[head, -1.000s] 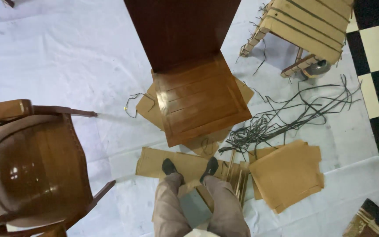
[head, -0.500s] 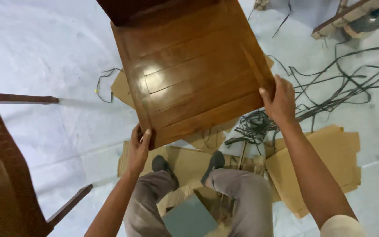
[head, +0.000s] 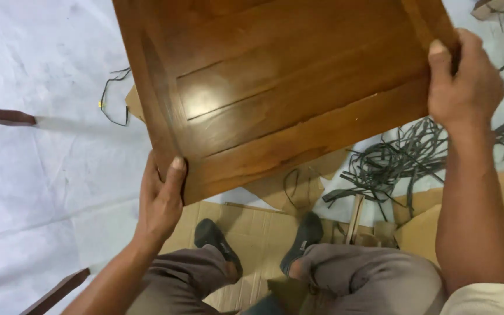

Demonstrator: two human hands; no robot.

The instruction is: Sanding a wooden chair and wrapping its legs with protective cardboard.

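Both hands grip the wooden panel (head: 287, 87), left hand (head: 160, 201) at its near corner, right hand (head: 462, 81) on its right edge, above cardboard (head: 246, 224).

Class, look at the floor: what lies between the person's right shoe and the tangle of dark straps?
In the head view, a narrow wooden strip lies between the right shoe and the dark straps.
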